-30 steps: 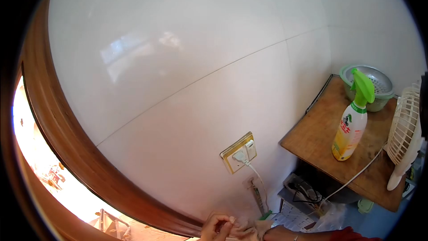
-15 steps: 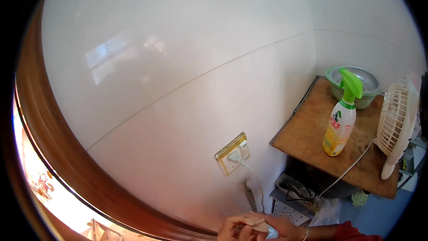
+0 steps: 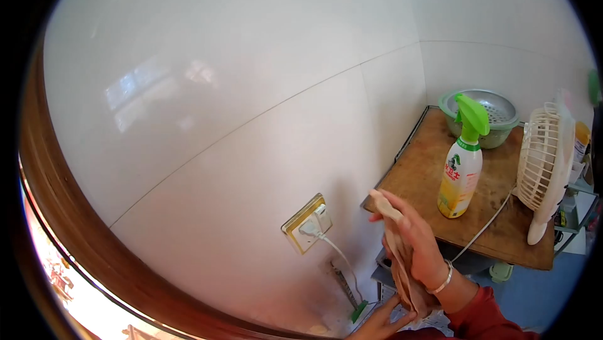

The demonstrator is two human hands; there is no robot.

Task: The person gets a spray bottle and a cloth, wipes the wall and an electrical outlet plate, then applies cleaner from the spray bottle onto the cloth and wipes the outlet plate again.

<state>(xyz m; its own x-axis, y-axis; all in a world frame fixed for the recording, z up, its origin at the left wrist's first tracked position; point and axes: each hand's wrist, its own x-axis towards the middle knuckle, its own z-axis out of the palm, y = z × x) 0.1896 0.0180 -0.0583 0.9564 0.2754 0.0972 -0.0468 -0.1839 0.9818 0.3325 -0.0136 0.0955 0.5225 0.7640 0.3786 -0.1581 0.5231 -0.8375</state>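
Observation:
A limp, beige-brown folded cloth hangs between my hands at the bottom right of the head view. Its upper end lies along the fingers of my right hand, which is raised, closed on it, and wears a bracelet below a red sleeve. Low at the frame's edge, my left hand has its thumb and fingers on the cloth's lower end. Part of that hand is cut off by the frame. Just beyond my right hand stands a white and yellow spray bottle with a green trigger head.
The bottle shares a brown wooden tabletop with a green bowl holding a metal colander and a white fan. On the white wall, a plug sits in a socket. A green-ended brush leans below. Brown wooden trim curves at left.
My right hand has risen from the bottom edge toward the tabletop, stretching the cloth upward. My left hand stays low, on the lower end. The view has shifted slightly right.

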